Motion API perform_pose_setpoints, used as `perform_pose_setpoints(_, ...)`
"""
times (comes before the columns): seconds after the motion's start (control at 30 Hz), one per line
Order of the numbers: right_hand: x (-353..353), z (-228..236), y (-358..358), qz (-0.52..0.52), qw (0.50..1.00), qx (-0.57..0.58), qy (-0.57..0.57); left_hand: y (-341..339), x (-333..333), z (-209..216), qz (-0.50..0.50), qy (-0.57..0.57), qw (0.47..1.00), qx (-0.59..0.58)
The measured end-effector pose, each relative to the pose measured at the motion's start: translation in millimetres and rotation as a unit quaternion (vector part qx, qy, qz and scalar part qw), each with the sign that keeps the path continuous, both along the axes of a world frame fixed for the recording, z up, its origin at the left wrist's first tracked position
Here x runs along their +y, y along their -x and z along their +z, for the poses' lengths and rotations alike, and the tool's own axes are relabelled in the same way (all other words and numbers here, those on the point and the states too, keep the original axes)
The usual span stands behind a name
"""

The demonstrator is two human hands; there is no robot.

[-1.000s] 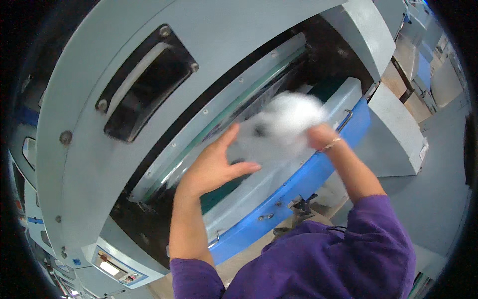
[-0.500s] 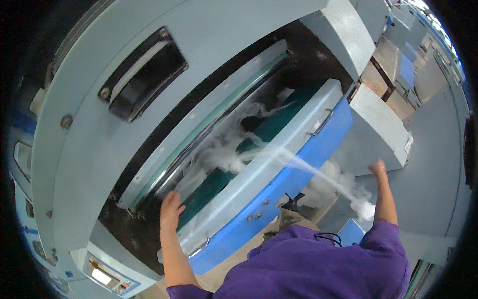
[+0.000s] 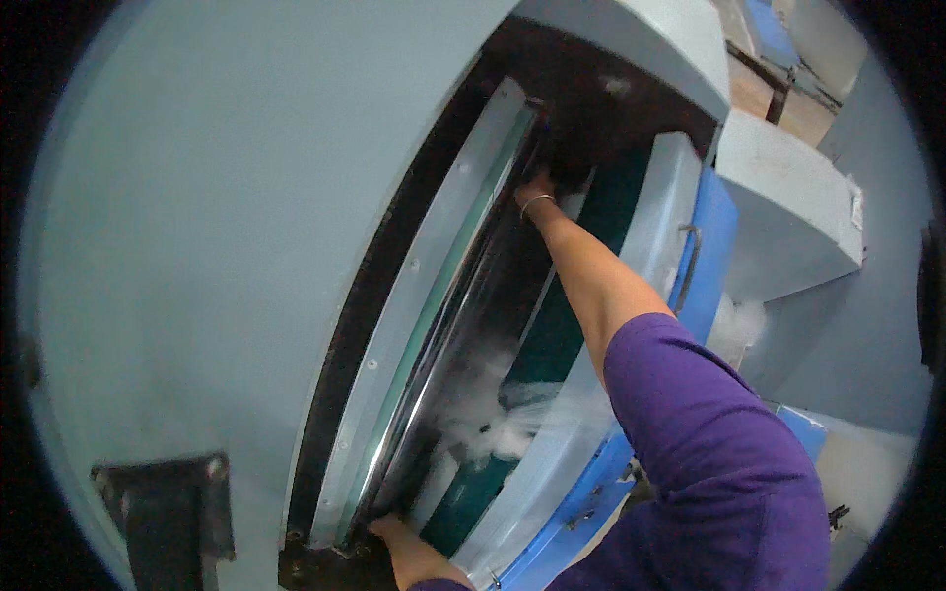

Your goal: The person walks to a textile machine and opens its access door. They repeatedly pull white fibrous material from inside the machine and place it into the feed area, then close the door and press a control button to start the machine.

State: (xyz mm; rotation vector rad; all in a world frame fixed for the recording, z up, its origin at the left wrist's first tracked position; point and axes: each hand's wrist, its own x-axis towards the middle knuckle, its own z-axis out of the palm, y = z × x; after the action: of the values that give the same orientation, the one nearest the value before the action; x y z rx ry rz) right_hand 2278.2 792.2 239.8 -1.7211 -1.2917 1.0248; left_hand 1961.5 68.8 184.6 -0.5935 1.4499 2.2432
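Note:
Both arms reach into the long opening of a large grey machine. My right hand, with a thin band at the wrist, is at the far end of a shiny metal roller. Its fingers are dim and hard to make out. Down at the roller's near end is my left hand, its fingers mostly hidden. Between the hands, loose white fibre lies in a thin, torn web over the dark gap and a green surface. Neither hand touches this web.
A grey and blue machine cover with metal handles runs along my side of the opening. More white fibre lies low beyond it, beside a grey housing. A wide grey panel fills the left.
My right hand has swung from outside the cover to the opening's far end. My left hand has moved to the roller's near end. Less fibre shows in the opening, and the view has shifted closer.

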Motion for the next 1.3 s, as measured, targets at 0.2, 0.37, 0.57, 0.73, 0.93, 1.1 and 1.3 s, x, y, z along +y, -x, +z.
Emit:
perform_pose_setpoints(0.2,-73.0,-10.0,32.6,0.210,0.955,-0.117,0.176,-18.3,60.9,-17.3,-0.042,0.043,0.998,0.008)
perform_pose_setpoints(0.37,-171.0,-15.4,79.1,0.137,0.968,-0.026,0.210,-64.0,168.7,-11.0,-0.090,0.033,0.995,0.036)
perform_pose_setpoints(0.57,-231.0,-49.2,92.4,0.630,0.698,-0.336,0.047,-120.0,262.5,0.8,-0.097,0.020,0.994,0.040)
perform_pose_setpoints(0.73,-238.8,-56.8,84.2,0.766,0.581,-0.274,0.015,-127.6,281.5,-13.4,-0.326,0.148,0.914,0.193)
perform_pose_setpoints(0.93,-257.5,-12.5,83.3,0.850,0.472,-0.233,-0.005,-182.6,280.8,44.7,-0.395,0.202,0.894,0.058)
perform_pose_setpoints(1.1,-252.4,89.2,32.9,0.886,0.421,-0.190,-0.036,-246.9,275.1,126.9,-0.470,0.413,0.587,0.514)
perform_pose_setpoints(1.3,-242.7,188.0,-54.5,0.813,0.567,-0.054,-0.120,-281.4,277.1,199.2,-0.426,0.228,0.841,0.243)
